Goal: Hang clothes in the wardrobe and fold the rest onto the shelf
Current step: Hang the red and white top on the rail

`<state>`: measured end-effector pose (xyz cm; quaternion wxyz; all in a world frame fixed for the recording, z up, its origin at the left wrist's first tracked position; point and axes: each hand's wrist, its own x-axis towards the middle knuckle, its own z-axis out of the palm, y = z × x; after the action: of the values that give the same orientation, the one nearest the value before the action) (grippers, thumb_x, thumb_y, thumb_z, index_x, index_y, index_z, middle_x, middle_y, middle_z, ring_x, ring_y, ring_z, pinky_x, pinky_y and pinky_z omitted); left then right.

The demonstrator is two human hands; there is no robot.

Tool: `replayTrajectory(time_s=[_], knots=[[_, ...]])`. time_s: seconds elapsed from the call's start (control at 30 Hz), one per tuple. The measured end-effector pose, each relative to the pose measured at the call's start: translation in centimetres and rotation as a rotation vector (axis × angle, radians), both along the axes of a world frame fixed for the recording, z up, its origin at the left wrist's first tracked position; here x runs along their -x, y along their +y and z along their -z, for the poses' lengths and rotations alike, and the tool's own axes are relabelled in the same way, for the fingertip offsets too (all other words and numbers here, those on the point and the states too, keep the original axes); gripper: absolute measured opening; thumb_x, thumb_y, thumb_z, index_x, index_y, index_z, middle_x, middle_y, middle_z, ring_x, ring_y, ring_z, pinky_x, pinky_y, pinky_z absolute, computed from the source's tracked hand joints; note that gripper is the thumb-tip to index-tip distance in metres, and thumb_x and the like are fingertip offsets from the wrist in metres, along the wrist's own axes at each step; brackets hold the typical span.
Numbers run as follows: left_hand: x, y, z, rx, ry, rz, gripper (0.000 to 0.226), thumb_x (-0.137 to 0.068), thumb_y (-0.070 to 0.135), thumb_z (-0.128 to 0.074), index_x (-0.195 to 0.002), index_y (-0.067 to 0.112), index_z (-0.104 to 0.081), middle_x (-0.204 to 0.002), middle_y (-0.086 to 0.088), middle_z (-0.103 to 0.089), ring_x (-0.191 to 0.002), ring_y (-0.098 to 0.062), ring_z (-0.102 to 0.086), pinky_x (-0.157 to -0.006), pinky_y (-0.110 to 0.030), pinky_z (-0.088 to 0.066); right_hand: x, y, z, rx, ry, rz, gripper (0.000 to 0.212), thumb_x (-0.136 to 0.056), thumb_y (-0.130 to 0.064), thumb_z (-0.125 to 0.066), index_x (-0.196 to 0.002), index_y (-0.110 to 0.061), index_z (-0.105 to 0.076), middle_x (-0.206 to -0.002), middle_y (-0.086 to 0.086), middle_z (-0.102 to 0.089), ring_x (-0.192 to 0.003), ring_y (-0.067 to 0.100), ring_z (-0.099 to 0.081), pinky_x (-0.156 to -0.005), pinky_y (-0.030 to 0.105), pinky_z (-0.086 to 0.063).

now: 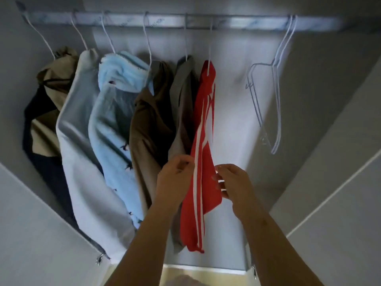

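White-panelled wardrobe [329, 131]; grey metal rail [237, 21] across top. Five limp garments [115, 120] on wire hangers, left. Smooth red garment [206, 182], white-striped, hangs mid-rail. Two bare wire hangers [276, 100], right. Its lower folds pinched by left hand [175, 178] and right hand [233, 182], fingers curled.

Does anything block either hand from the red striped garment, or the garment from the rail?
Nothing visible. The left hand and right hand are on the red striped garment, which already hangs on the rail by a white hanger.

Both bare forearms raised, left hand [175, 178] and right hand [233, 184] close together (fingers curled, pinching)
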<state>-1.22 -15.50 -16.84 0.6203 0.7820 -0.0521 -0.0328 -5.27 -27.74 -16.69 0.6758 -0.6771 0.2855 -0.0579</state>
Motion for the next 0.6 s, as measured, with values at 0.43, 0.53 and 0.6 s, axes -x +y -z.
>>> replayTrajectory(time_s=[0.43,0.53,0.6], knots=[[14.2,1.4,6.9,-0.139,0.355,0.276,0.015,-0.093,0.016,-0.053,-0.083,0.026,-0.057,-0.095,0.001,-0.059,-0.075,-0.009,-0.055,-0.054,-0.012,-0.041,16.2,2.9,7.8,-0.122,0.186,0.117,0.014,-0.093,-0.017,-0.053,-0.080,-0.014,-0.059,-0.071,0.003,-0.061,-0.057,0.012,-0.052,-0.051,0.019,-0.040],[15.8,1.6,7.4,-0.194,0.363,0.363,0.015,-0.093,0.019,-0.055,-0.081,0.028,-0.057,-0.092,0.006,-0.060,-0.071,-0.006,-0.057,-0.055,-0.012,-0.041,19.3,3.8,8.3,-0.128,0.212,0.209,0.013,-0.092,-0.016,-0.053,-0.081,-0.015,-0.059,-0.071,0.003,-0.061,-0.055,0.012,-0.050,-0.048,0.019,-0.037],[17.0,2.3,7.5,-0.213,0.366,0.440,0.014,-0.092,0.021,-0.055,-0.081,0.029,-0.058,-0.088,0.008,-0.061,-0.065,-0.003,-0.058,-0.053,-0.011,-0.043,21.4,4.7,8.6,-0.153,0.217,0.300,0.012,-0.091,-0.016,-0.053,-0.082,-0.013,-0.060,-0.070,0.003,-0.061,-0.053,0.013,-0.048,-0.049,0.020,-0.036]])
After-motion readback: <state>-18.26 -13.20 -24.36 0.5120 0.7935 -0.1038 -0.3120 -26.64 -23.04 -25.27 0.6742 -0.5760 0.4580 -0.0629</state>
